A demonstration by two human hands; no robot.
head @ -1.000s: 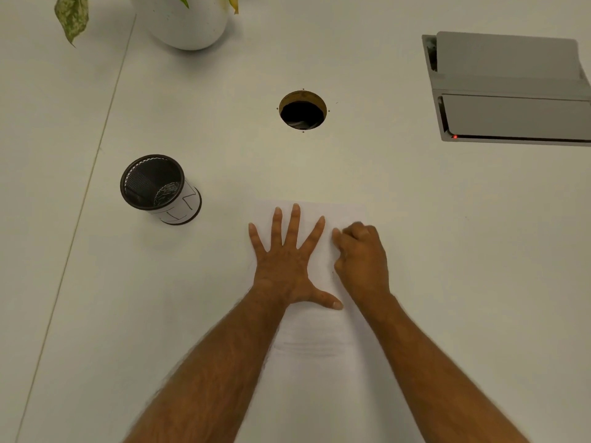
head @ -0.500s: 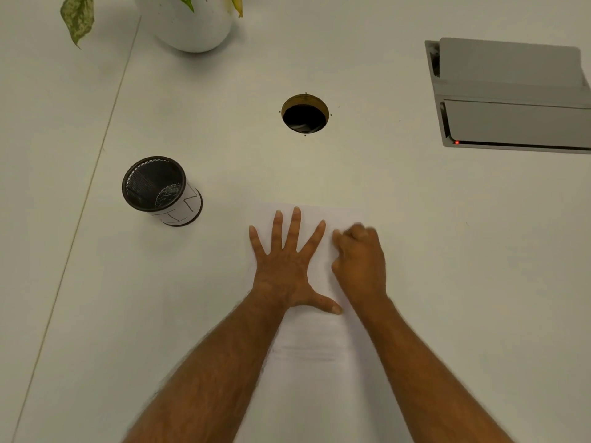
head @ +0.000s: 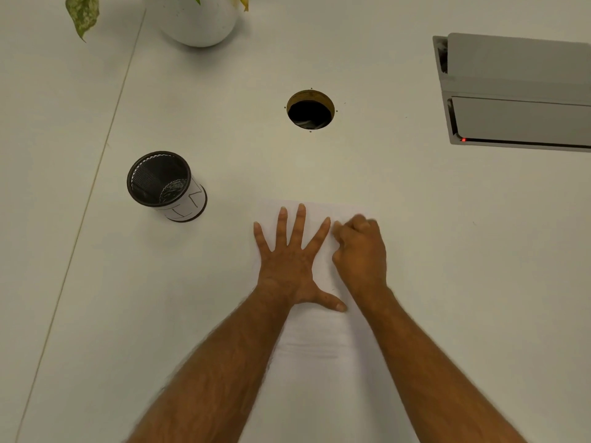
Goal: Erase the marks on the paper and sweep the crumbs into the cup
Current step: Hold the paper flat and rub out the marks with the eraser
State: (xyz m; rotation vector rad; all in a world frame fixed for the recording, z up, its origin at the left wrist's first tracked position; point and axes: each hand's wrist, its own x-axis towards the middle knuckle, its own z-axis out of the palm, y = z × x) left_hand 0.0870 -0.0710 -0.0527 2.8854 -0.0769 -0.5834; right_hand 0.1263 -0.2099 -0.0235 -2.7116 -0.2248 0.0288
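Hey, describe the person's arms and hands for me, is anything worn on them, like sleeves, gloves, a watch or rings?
Both forearms are bare up to the bottom edge of the picture, with no sleeves showing. The left hand and the right hand wear no gloves. No watch or band shows at either wrist, and no ring shows on the left fingers. The forearms are hairy.

A white sheet of paper lies near on the pale tabletop, both hands on its far end. A black mesh cup stands left of it, apart; a round cable hole lies farther back.
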